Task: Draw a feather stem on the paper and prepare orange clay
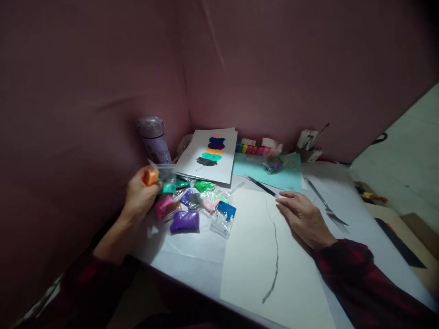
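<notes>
My left hand [140, 192] is closed on a small clear bag of orange clay [151, 177], raised at the left above the other packets. Under and beside it lie several clear bags of coloured clay, among them a purple packet [185, 221], a blue packet [226, 210] and a pink packet [164, 207]. With thumb and fingers pinched, my right hand [303, 214] grips the end of a slim fork [260, 184], its tines pointing away to the left. Below it is a white sheet [254, 265] bearing a thin, dark curved line.
A second fork [327, 210] rests on the table to the right. Behind the packets is a paper with a painted striped feather [188, 157]; a lilac bottle [156, 144] stands at its left. A turquoise sheet [252, 170], paint pots [254, 150] and a brush holder [308, 146] are along the wall.
</notes>
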Motion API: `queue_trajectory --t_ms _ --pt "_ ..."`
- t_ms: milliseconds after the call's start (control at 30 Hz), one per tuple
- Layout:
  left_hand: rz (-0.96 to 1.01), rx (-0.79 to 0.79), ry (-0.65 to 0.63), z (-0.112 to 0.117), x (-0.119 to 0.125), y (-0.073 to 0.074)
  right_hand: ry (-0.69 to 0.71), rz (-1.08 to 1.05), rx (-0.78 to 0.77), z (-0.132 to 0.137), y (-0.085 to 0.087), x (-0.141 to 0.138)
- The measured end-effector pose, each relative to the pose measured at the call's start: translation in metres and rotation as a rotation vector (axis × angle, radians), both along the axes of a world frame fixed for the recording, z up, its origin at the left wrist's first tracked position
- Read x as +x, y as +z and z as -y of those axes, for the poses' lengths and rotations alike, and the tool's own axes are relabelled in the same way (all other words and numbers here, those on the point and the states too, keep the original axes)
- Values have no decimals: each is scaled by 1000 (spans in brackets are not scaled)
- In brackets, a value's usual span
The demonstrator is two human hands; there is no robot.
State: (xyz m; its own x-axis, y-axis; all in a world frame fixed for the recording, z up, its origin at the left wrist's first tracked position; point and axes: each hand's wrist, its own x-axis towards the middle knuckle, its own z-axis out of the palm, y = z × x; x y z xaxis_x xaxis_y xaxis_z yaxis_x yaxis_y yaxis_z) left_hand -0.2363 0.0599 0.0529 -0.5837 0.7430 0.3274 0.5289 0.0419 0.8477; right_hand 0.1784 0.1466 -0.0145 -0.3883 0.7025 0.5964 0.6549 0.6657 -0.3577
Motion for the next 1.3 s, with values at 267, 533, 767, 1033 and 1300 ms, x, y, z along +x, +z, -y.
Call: queue_trajectory --t_ms 267,533,767,1033,1300 --pt "91 22 -51 1 8 4 -4 -4 2 0 0 0" --pt "-189 -184 -31 -8 6 -11 0 -44 -28 1 2 -1" --pt "-812 -269 -283 11 52 -17 1 -27 -31 1 1 0" --pt "-1078 -372 -679 3 100 -18 7 -38 1 -1 1 1" --pt "-1081 -344 -580 -15 79 -19 -106 -292 -97 3 10 -2"
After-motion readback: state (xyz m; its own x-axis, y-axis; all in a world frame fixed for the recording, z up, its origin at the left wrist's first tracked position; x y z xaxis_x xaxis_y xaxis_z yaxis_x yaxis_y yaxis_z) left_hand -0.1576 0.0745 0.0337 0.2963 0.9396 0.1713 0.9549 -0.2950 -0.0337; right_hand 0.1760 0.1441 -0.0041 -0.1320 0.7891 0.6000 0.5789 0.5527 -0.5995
